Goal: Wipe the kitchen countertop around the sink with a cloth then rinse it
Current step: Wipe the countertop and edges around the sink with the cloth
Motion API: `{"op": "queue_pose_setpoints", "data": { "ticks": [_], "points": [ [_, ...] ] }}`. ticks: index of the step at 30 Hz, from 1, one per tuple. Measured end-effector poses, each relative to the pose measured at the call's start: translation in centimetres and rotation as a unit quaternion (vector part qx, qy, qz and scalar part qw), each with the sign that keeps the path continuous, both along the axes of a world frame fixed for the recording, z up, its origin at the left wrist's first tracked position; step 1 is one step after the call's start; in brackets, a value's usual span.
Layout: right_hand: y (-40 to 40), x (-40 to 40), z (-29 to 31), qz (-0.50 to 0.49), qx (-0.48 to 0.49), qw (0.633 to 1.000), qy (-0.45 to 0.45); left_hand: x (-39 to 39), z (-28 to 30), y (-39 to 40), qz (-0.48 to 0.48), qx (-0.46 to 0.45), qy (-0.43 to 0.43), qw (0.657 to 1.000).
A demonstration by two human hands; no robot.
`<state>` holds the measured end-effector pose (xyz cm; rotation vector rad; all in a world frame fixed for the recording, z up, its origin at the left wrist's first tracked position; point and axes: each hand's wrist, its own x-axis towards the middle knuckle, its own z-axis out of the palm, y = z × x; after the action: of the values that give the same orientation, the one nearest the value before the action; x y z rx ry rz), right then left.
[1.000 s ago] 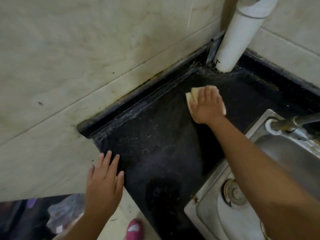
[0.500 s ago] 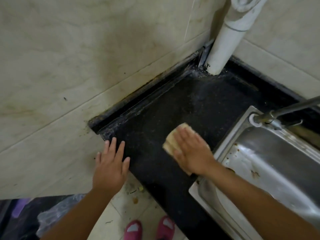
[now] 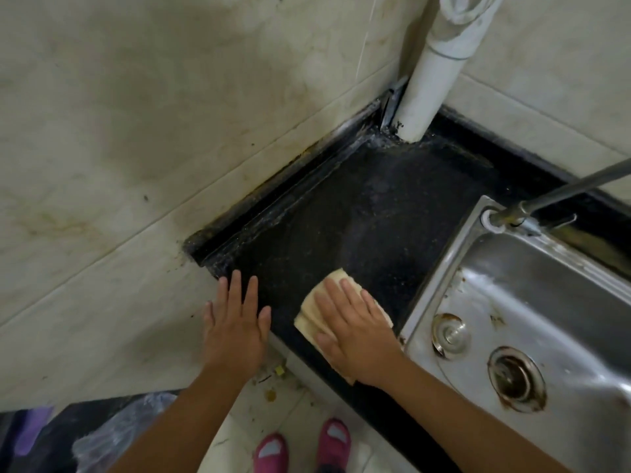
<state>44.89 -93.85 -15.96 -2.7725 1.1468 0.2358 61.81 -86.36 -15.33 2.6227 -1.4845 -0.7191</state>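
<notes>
The black speckled countertop (image 3: 368, 213) runs from the tiled corner to a steel sink (image 3: 532, 302) on the right. A folded beige cloth (image 3: 309, 310) lies on the counter near its front edge, just left of the sink rim. My right hand (image 3: 355, 326) presses flat on the cloth, fingers spread, covering most of it. My left hand (image 3: 237, 322) rests flat and open at the counter's front left corner, against the wall tile, holding nothing.
A white pipe (image 3: 430, 80) stands in the back corner. A metal tap (image 3: 532, 206) reaches over the sink, which has two round drains (image 3: 515, 378). Crumbs lie on the floor tiles (image 3: 273, 387). Pink slippers (image 3: 304, 445) and a plastic bag (image 3: 112, 435) are below.
My right hand has dragged the cloth from the back corner near the pipe to the counter's front edge. My left hand stayed at the front left corner.
</notes>
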Motion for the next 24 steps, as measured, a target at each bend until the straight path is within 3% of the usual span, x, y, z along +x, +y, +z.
{"op": "queue_pose_setpoints", "data": {
  "ticks": [7,10,16,21,24],
  "points": [
    [-11.9,-1.9,0.7,-0.176,0.001,0.984,0.043,-0.3,0.2,0.2,-0.002,0.015,0.007,1.0],
    [-14.5,0.2,1.5,-0.287,0.076,0.954,0.033,-0.1,0.1,0.0,-0.006,0.023,0.003,1.0],
    [-5.1,2.3,0.7,-0.146,0.06,0.987,-0.02,0.1,0.8,-0.1,-0.012,0.028,0.031,0.999],
    [0.3,1.9,-0.5,-0.12,0.038,0.991,-0.04,0.1,1.7,-0.2,-0.034,0.065,0.009,0.997],
    [2.0,1.0,1.5,-0.129,0.093,0.982,-0.099,-0.8,2.6,0.5,-0.044,0.077,0.001,0.996]
  ]
}}
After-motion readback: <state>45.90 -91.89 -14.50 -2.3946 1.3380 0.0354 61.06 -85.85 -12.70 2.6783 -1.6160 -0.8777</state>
